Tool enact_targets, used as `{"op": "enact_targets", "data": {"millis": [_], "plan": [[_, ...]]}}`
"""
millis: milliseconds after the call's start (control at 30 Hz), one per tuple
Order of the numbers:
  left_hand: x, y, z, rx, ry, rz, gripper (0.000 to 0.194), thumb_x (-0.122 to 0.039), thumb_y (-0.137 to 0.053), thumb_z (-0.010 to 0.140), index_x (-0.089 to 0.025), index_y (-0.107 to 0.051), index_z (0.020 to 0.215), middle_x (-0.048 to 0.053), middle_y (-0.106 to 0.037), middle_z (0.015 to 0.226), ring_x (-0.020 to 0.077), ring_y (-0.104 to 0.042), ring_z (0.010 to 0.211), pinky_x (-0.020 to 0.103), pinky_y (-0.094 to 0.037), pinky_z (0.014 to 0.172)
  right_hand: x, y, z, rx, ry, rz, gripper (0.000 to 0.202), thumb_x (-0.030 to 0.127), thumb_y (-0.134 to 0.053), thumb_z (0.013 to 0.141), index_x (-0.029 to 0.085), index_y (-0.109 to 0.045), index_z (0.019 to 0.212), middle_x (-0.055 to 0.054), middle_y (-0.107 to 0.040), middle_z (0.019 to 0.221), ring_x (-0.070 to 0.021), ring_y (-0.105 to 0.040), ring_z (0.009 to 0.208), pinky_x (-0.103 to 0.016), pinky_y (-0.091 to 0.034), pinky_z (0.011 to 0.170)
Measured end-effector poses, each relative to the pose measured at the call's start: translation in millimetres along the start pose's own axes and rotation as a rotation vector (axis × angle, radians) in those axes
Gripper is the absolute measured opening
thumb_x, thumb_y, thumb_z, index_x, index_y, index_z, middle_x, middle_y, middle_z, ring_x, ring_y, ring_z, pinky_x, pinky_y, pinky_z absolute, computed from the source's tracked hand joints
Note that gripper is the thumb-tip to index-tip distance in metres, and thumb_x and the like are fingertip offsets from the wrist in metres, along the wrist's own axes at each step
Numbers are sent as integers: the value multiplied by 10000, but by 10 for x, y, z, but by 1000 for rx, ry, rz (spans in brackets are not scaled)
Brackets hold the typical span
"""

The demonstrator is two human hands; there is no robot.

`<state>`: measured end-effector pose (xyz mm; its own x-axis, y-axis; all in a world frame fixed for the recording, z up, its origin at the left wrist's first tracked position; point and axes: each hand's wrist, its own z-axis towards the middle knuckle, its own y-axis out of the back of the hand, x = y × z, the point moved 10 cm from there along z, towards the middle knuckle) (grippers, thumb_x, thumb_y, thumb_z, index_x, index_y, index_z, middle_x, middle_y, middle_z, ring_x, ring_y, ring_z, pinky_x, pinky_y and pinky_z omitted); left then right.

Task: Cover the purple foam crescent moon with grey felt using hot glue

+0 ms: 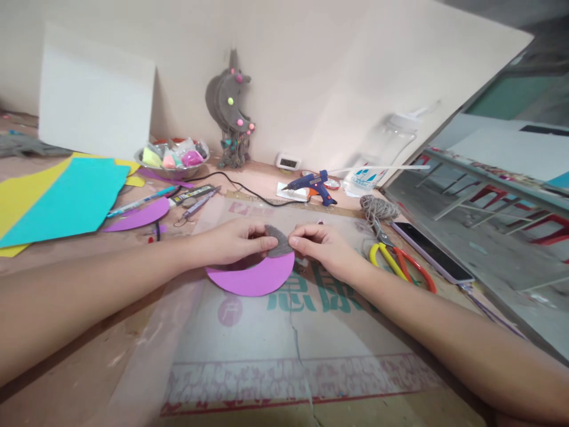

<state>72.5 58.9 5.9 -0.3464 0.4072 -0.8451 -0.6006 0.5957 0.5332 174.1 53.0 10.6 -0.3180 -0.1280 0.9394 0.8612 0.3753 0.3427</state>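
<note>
A purple crescent-shaped foam piece (253, 280) is held above the printed plastic sheet (222, 344). Grey yarn (281, 243) covers its upper right part in close rows. My left hand (242, 240) pinches the yarn-covered part between thumb and fingers. At the right edge of that part, my right hand (317, 244) has thumb and fingertips pressed together, at the grey yarn. A thin strand (296, 338) runs down over the sheet below the piece.
Yellow-and-orange scissors (400, 261), a phone (433, 252) and a yarn ball (379, 207) lie right. Behind are a blue glue gun (313, 187), a clay bowl (172, 169) and a grey moon ornament (229, 110). Turquoise foam (71, 198) and pens lie left.
</note>
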Motion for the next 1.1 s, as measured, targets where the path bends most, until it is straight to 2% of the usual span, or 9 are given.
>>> {"op": "enact_targets", "data": {"millis": [67,233,367,467,700,867,1100], "plan": [[8,4,1,0,-7,2,299,-415,-482,856,-147,-566,753,-20,-564,636,82,-486,553,198,-375,520,2,-8,0,4,5,-3,273,412,-648,749,142,-619,720,27,-498,594,-77,-418,544,-230,-314,515],[77,-50,-27,44,100,-106,376,-505,-452,851,-160,-530,726,-35,-532,578,75,-455,456,197,-333,431,-22,13,0,-25,0,31,280,424,-641,752,147,-607,725,40,-472,564,-72,-393,523,-225,-300,497],[-63,-58,-24,61,4,-17,294,-437,-529,821,-150,-585,786,-17,-568,665,98,-518,596,210,-395,544,-30,15,0,-29,1,24,278,425,-644,752,151,-607,725,39,-480,567,-72,-399,523,-226,-309,500],[-85,-51,-19,64,-14,61,286,-412,-506,830,-146,-613,824,-4,-590,712,113,-526,647,221,-404,584,-36,12,5,-25,-3,18,281,431,-650,745,154,-610,731,35,-492,581,-76,-412,532,-227,-320,505],[-91,-54,-31,87,-2,67,275,-395,-492,831,-147,-612,835,-2,-598,737,115,-525,660,221,-406,589,-30,-1,15,2,-6,-1,281,430,-650,743,151,-613,733,38,-494,589,-74,-416,541,-226,-320,519],[-79,-92,-38,125,38,24,195,-311,-475,828,-148,-557,761,-29,-528,617,98,-485,566,215,-375,530,-31,-15,2,10,-10,1,278,424,-640,756,148,-612,733,38,-488,589,-73,-413,545,-227,-324,529],[-117,-68,-39,71,33,52,229,-354,-477,820,-157,-553,733,-22,-555,642,104,-512,585,213,-381,540,-27,-20,9,7,-14,-11,279,440,-641,749,163,-611,730,34,-492,596,-83,-418,547,-235,-333,524]]}}
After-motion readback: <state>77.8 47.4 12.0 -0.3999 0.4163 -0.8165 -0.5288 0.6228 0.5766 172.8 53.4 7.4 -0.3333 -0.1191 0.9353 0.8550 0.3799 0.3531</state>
